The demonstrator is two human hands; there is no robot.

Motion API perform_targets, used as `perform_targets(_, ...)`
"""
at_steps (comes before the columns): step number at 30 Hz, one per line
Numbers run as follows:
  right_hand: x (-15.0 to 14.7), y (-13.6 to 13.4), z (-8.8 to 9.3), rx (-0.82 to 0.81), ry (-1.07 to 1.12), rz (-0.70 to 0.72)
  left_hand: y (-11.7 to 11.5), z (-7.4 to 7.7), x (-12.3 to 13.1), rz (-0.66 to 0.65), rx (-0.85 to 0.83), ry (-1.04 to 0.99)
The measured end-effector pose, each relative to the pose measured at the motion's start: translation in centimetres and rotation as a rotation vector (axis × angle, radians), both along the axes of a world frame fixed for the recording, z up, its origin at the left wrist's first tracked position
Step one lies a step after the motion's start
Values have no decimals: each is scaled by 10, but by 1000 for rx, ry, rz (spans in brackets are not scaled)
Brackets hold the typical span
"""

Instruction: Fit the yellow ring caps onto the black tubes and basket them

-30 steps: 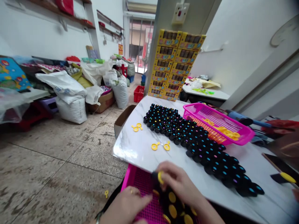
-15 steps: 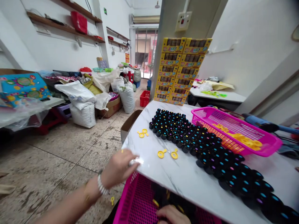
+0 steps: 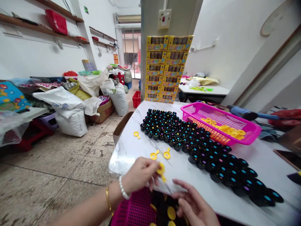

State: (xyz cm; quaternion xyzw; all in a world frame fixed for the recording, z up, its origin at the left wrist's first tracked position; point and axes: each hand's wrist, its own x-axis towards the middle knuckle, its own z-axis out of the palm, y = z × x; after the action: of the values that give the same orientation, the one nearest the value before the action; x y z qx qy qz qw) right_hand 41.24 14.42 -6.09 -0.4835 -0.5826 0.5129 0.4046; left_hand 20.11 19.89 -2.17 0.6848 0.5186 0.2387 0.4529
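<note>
My left hand (image 3: pixel 141 174) pinches a small yellow ring-shaped plastic piece (image 3: pixel 161 170) over the near edge of the white marble table (image 3: pixel 183 175). My right hand (image 3: pixel 194 204) hovers just below it with fingers curled, above a pink basket (image 3: pixel 131 210) on my lap that holds black cylinders with yellow caps (image 3: pixel 171 213); whether it holds anything is unclear. Two more yellow pieces (image 3: pixel 160 154) lie on the table just beyond, and a single one (image 3: pixel 136 134) lies farther left. Several rows of black cylinders with coloured tops (image 3: pixel 192 144) cover the table's middle.
A second pink basket (image 3: pixel 235 138) with yellow pieces stands at the table's right. Stacked yellow boxes (image 3: pixel 166 67) rise at the far end. White sacks (image 3: pixel 70 113) and a cardboard box (image 3: pixel 121 127) sit on the floor to the left.
My left hand reached out to the table's left edge, then came back holding a yellow piece. One of the far-left yellow pieces is gone. My right hand rose from the lap basket.
</note>
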Motion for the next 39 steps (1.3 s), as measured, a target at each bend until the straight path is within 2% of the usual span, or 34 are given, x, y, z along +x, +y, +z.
perform_targets(1, -5, 9, 9, -30, 106, -30, -10, 1, 14, -38, -36, -114)
perform_targets(3, -16, 25, 22, -58, 220, -29, -21, 1, 31, -11, 135, -204)
perform_targets(6, -30, 45, 24, -17, 193, -33, -11, 4, 23, 23, 347, -180)
perform_targets(8, -34, 54, 15, 28, 125, -66, 14, 7, 0, 111, 422, -104)
perform_targets(10, -35, 59, 4, 95, 44, -74, 51, 10, -27, 294, 549, 70)
perform_targets(12, -34, 61, -3, 192, -47, -25, 94, 8, -51, 440, 576, 237)
perform_targets(14, -33, 61, -4, 281, -124, 39, 132, 1, -66, 494, 556, 287)
perform_targets(16, -32, 61, -4, 324, -167, 62, 160, -8, -72, 510, 530, 325)
perform_targets(18, -32, 61, -5, 312, -159, 31, 175, -14, -72, 505, 514, 346)
perform_targets(20, -32, 61, -8, 258, -111, -38, 178, -15, -70, 496, 519, 353)
perform_targets(23, -33, 59, -10, 189, -48, -143, 160, -6, -71, 497, 549, 355)
perform_targets(25, -33, 57, -6, 198, -52, -164, 131, 2, -70, 489, 563, 346)
perform_targets(27, -33, 56, -1, 239, -68, -145, 92, 6, -65, 449, 551, 317)
perform_targets(29, -31, 55, 5, 273, -69, -113, 50, 4, -52, 348, 503, 216)
perform_targets(32, -27, 57, 9, 238, -51, -69, 0, -11, -27, 241, 433, 134)
perform_targets(35, -26, 61, 13, 70, -34, -12, -22, -33, -7, 235, 527, 179)
perform_targets(37, -29, 64, 17, -65, -7, 46, -23, -42, -2, 264, 599, 227)
perform_targets(39, -35, 68, 23, -134, 4, 105, -21, -46, -2, 265, 616, 260)
